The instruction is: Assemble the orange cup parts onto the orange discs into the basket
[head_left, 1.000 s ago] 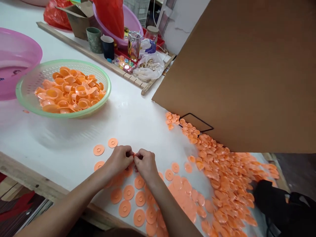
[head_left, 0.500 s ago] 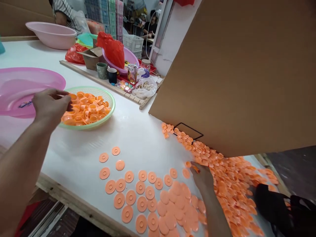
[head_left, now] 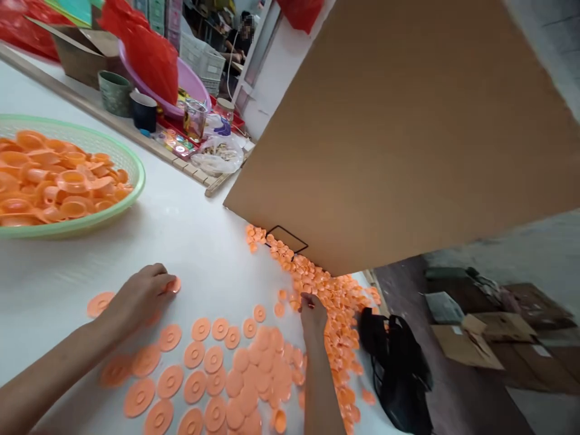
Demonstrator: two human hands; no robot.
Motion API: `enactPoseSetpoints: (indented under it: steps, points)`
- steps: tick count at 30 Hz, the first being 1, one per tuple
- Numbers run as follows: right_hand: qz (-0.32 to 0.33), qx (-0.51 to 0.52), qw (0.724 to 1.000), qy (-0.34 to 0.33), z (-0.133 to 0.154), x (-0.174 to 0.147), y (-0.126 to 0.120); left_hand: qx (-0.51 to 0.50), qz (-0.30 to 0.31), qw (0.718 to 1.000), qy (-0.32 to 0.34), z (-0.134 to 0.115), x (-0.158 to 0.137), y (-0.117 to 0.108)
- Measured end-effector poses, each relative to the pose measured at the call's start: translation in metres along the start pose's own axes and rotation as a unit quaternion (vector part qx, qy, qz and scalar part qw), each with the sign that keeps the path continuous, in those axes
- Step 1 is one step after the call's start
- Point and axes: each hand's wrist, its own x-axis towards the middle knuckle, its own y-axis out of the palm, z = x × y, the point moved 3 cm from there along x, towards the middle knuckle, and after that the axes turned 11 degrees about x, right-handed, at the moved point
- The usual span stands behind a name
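Flat orange plastic discs [head_left: 170,381], each with a small raised ring, lie spread on the white table. My left hand [head_left: 144,296] is closed, thumb and fingers pinching the edge of an orange disc [head_left: 174,284] at the table surface. My right hand [head_left: 313,311] is curled with its fingertips together at the edge of a long heap of small orange cap-like pieces [head_left: 344,338]. What lies between those fingertips is hidden. Overlapping plain discs [head_left: 256,368] cover the table between my hands. A green basket [head_left: 131,202] full of cupped orange pieces [head_left: 67,181] stands at the left.
A large cardboard sheet [head_left: 385,139] rises behind the heap. A black bag [head_left: 399,368] lies at the table's right side, with cardboard boxes [head_left: 466,347] on the floor beyond. Cups [head_left: 115,93] and bags stand behind a wooden strip [head_left: 181,163]. Another person [head_left: 240,42] sits far back.
My left hand has moved from the basket down to the discs and pinches one. My right hand remains by the heap, its fingers more curled. The view has turned right.
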Motion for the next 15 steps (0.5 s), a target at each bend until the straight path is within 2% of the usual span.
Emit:
enactPoseSetpoints:
  steps: [3,5,8,11,15]
  points:
    - [0.015,-0.006,1.0,-0.023,0.002,-0.001,0.008,0.014,0.04,0.996,0.073,-0.031,0.017,0.021]
    - [0.034,-0.008,0.999,-0.041,0.008,-0.003,0.019,0.016,0.043,0.994,0.099,-0.044,0.023,0.033]
    - [0.069,-0.007,0.995,-0.065,0.022,-0.005,0.037,-0.002,0.031,0.996,0.089,-0.046,0.025,0.045]
    - [0.105,0.003,0.991,-0.081,0.046,-0.015,0.06,-0.02,0.03,0.997,0.074,-0.041,0.022,0.046]
    - [0.229,0.097,0.966,-0.065,0.093,-0.054,0.107,-0.037,0.016,0.997,0.059,-0.042,0.019,0.04]
